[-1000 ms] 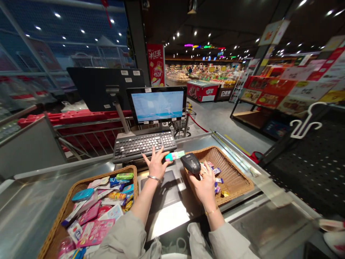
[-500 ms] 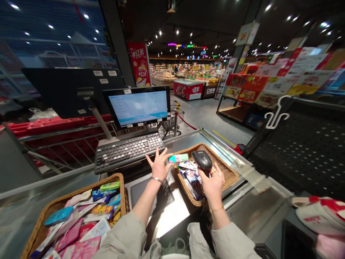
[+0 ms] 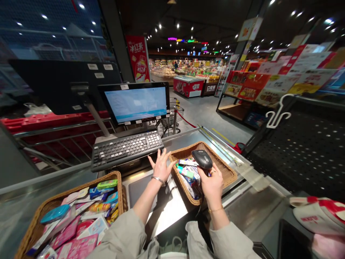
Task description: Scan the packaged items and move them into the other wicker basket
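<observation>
The right hand (image 3: 212,183) is closed around a black handheld barcode scanner (image 3: 202,159), holding it above a wicker basket (image 3: 223,169) to the right of the keyboard (image 3: 126,150); the left hand (image 3: 161,167) holds nothing, its fingers (image 3: 163,155) spread wide, just in front of the keyboard. The scanner looks light and hard, with a smooth shell; its body fills the palm well enough for a firm grip. The small packets (image 3: 190,176) in that basket look light, soft and slippery, so pinching an edge seems safest; a mint-green packet (image 3: 185,172) lies between both hands, nearer the left; a second wicker basket (image 3: 81,187), in front of the keyboard and to its left, is heaped with pink sachets (image 3: 77,244), well away from the right hand.
</observation>
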`<state>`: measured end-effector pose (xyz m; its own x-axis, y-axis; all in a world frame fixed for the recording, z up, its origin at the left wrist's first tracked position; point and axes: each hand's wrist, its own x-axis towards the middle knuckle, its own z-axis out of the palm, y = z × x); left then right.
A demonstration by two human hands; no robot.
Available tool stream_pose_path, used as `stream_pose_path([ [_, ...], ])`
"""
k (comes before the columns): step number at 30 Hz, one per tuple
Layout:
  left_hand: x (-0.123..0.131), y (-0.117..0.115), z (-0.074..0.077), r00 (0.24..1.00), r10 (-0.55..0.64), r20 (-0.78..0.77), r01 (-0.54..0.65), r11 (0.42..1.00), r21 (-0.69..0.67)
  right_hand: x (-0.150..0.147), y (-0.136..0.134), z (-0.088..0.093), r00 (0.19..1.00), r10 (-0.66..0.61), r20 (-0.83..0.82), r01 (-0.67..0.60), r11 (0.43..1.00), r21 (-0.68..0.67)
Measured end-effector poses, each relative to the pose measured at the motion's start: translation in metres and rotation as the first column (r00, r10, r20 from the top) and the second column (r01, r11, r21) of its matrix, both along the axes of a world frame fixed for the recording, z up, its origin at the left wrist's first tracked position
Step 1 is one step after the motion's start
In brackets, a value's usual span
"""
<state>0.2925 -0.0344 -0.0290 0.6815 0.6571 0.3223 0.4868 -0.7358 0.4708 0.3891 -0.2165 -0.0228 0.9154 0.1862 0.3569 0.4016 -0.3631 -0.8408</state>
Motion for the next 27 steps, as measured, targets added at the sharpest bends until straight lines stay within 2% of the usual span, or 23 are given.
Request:
stream_pose_path([
  [6,-0.04,0.01,0.005,0.996,0.082,0.019,-0.082,0.996,-0.025,-0.019,0.03,0.003,0.988,0.153,0.021,-0.154,0.988,0.027],
  [10,-0.074,0.019,0.005,0.986,0.165,0.023,-0.165,0.986,-0.03,-0.035,0.054,0.0,0.944,0.323,0.061,-0.323,0.946,-0.003],
  [14,-0.113,0.028,-0.002,0.963,0.271,0.011,-0.27,0.962,-0.042,-0.054,0.077,-0.006,0.881,0.472,0.033,-0.47,0.881,-0.061],
  [19,-0.159,0.035,-0.011,0.916,0.402,-0.003,-0.401,0.915,-0.044,-0.08,0.102,-0.011,0.771,0.636,0.029,-0.629,0.769,-0.115],
  [27,-0.23,0.043,-0.023,0.796,0.6,-0.075,-0.604,0.796,-0.035,-0.122,0.13,-0.02,0.668,0.744,0.008,-0.736,0.663,-0.136],
])
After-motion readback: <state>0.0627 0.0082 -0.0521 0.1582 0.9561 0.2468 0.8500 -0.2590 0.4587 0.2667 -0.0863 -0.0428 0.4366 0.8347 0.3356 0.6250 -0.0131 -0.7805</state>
